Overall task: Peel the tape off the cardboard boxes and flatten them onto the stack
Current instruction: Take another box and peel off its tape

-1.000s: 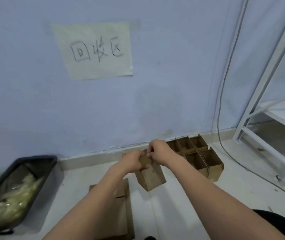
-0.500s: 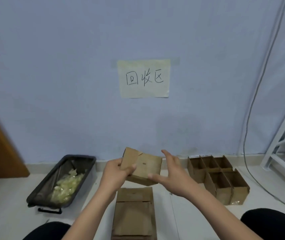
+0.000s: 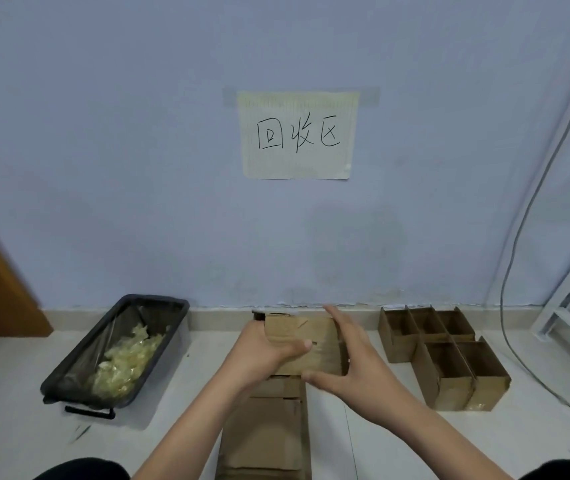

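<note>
Two bare hands work one small brown cardboard box, held just above the far end of the flat brown cardboard stack on the pale tiled floor. The left hand supplies the grip: its thumb lies across the box's near face and its fingers curl behind the left edge, so the box is firmly pinched. The right hand is spread, fingers straight along the box's right side and thumb under the lower edge; it steadies and presses rather than clasps. Judged from this pose, the step in hand is collapsing the box. To do it well, the left grip should hold one edge fixed while the right palm pushes the opposite edge diagonally, so that the walls fold along their existing creases; any tape left on the seams should come off first, though none can be made out here. The box presents its broad face toward the camera, tilted slightly back, with its long axis running left to right, across the stack's long axis, which runs from the person toward the pale blue wall; a quarter turn would align the two before laying down. Left of the hands stands a black rectangular plastic bin holding crumpled yellowish tape; to the right, open brown cardboard boxes wait in a cluster.
</note>
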`<act>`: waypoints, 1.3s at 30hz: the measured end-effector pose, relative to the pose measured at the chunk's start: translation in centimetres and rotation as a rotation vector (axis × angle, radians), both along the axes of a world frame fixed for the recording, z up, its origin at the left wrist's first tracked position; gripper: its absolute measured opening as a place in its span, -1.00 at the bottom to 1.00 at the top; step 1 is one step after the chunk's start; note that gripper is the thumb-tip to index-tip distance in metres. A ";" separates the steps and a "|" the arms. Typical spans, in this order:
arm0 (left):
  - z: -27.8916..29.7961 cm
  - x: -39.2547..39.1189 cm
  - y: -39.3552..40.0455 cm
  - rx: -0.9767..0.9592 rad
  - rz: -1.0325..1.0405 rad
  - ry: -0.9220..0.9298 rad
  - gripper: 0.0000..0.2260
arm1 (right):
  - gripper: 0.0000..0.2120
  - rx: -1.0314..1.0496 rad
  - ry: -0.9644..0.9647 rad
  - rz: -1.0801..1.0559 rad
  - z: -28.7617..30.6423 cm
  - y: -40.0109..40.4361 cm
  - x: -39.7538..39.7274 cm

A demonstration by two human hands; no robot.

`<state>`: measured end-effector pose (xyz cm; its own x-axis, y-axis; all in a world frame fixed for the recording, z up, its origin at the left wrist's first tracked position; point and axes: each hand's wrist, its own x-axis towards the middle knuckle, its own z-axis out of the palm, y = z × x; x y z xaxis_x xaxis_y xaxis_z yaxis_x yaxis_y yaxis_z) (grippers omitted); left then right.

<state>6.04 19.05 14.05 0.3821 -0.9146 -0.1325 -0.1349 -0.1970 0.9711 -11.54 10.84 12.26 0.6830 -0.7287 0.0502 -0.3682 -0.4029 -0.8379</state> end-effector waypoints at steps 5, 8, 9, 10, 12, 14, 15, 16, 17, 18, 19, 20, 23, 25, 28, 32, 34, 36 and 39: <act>-0.3 -1.8 0.4 -0.078 0.087 0.127 -0.86 | -0.44 0.031 -0.176 -0.303 0.6 0.1 -0.4; -1.1 -3.2 0.7 -0.096 0.113 0.135 -0.84 | -0.44 -0.014 -0.147 -0.337 1.0 0.4 -0.9; -1.3 -3.7 0.7 -0.099 0.111 0.149 -0.84 | -0.42 -0.038 -0.125 -0.338 1.1 0.6 -1.1; -1.3 -4.1 0.8 -0.107 0.110 0.168 -0.83 | -0.40 -0.068 -0.097 -0.339 1.1 0.8 -1.1; -1.4 -4.7 0.9 -0.126 0.111 0.191 -0.82 | -0.36 -0.120 -0.051 -0.348 1.0 1.3 -0.9; -1.5 -5.1 0.9 -0.150 0.118 0.192 -0.83 | -0.34 -0.157 -0.033 -0.354 0.9 1.6 -0.7; -1.6 -5.2 0.9 -0.156 0.122 0.194 -0.84 | -0.34 -0.178 -0.031 -0.356 0.8 1.6 -0.6; -1.6 -5.3 0.9 -0.162 0.127 0.198 -0.84 | -0.34 -0.193 -0.028 -0.357 0.8 1.6 -0.6; -1.7 -5.3 0.9 -0.166 0.133 0.203 -0.84 | -0.35 -0.205 -0.025 -0.355 0.7 1.5 -0.5; -1.7 -5.3 0.9 -0.168 0.136 0.201 -0.84 | -0.35 -0.213 -0.018 -0.354 0.6 1.5 -0.5; -1.8 -5.2 0.8 -0.168 0.136 0.197 -0.84 | -0.36 -0.221 -0.012 -0.352 0.5 1.5 -0.4; -1.9 -5.1 0.8 -0.175 0.134 0.194 -0.83 | -0.36 -0.228 -0.008 -0.353 0.4 1.4 -0.3; -2.0 -5.1 0.8 -0.190 0.130 0.186 -0.83 | -0.38 -0.257 -0.012 -0.359 0.2 1.3 0.1; -2.0 -5.2 0.9 -0.196 0.127 0.187 -0.83 | -0.38 -0.267 -0.012 -0.360 0.0 1.3 0.2; -1.9 -5.2 0.9 -0.200 0.123 0.184 -0.84 | -0.37 -0.262 -0.019 -0.358 0.0 1.2 0.1; -1.5 -5.2 1.0 -0.207 0.116 0.195 -0.83 | -0.43 -0.271 -0.052 -0.350 0.1 1.0 -0.1; -1.4 -5.3 1.0 -0.207 0.114 0.203 -0.83 | -0.47 -0.264 -0.069 -0.363 0.3 0.9 -0.3; -1.5 -5.4 1.1 -0.205 0.114 0.196 -0.82 | -0.49 -0.271 -0.088 -0.384 0.3 0.8 -0.3; -1.6 -5.6 1.1 -0.203 0.112 0.192 -0.82 | -0.52 -0.269 -0.095 -0.396 0.1 1.0 -0.2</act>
